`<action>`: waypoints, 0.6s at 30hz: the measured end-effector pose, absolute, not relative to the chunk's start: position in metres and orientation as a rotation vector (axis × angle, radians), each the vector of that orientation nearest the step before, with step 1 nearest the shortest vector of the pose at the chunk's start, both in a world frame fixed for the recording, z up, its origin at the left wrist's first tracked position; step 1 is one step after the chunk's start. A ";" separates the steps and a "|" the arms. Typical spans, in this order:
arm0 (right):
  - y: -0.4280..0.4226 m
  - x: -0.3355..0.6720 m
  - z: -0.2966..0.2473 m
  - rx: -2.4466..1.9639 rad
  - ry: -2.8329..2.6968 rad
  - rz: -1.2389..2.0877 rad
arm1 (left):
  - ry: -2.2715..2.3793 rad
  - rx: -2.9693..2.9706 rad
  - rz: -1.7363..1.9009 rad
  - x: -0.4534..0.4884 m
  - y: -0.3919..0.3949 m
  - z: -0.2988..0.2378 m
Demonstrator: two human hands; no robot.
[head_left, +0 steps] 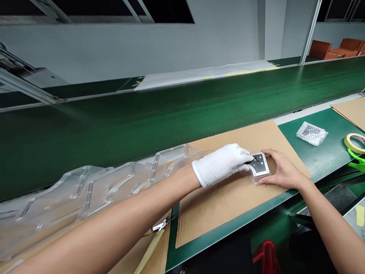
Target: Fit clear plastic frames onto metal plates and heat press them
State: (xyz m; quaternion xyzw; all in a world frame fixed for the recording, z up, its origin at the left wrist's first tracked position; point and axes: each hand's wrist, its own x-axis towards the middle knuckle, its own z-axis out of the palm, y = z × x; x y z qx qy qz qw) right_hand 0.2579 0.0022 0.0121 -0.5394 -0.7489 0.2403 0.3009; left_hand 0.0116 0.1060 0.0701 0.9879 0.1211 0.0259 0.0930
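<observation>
A small white-framed part with a black, finely patterned face and a curved notch sits over a clear plastic piece, above the cardboard sheet. My left hand, in a white glove, reaches across from the left, its fingers pressed together on the part's left edge. Bare, my right hand grips the right side, thumb at the near corner and fingers at the far one. The undersides of both pieces are hidden.
Clear plastic trays line the left. A cardboard sheet covers the green bench. Toward the right lie a bubble-wrapped packet, a tape roll and green-handled scissors. A green conveyor belt runs behind. Below is a red stool.
</observation>
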 end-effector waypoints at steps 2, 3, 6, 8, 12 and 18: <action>0.002 0.258 0.013 -1.427 -1.988 0.644 | 0.357 2.938 0.077 0.011 0.106 0.070; 0.002 0.258 0.013 -1.427 -1.987 0.644 | 0.353 2.931 0.086 0.011 0.106 0.070; 0.003 0.258 0.013 -1.441 -1.986 0.645 | 0.353 2.895 0.126 0.010 0.104 0.069; 0.002 0.258 0.013 -1.451 -1.986 0.645 | 0.378 2.882 0.138 0.008 0.102 0.068; 0.002 0.258 0.015 -1.457 -1.992 0.655 | 0.414 2.906 0.127 0.007 0.100 0.066; 0.002 0.257 0.015 -1.487 -1.998 0.661 | 0.381 3.011 0.128 0.008 0.101 0.062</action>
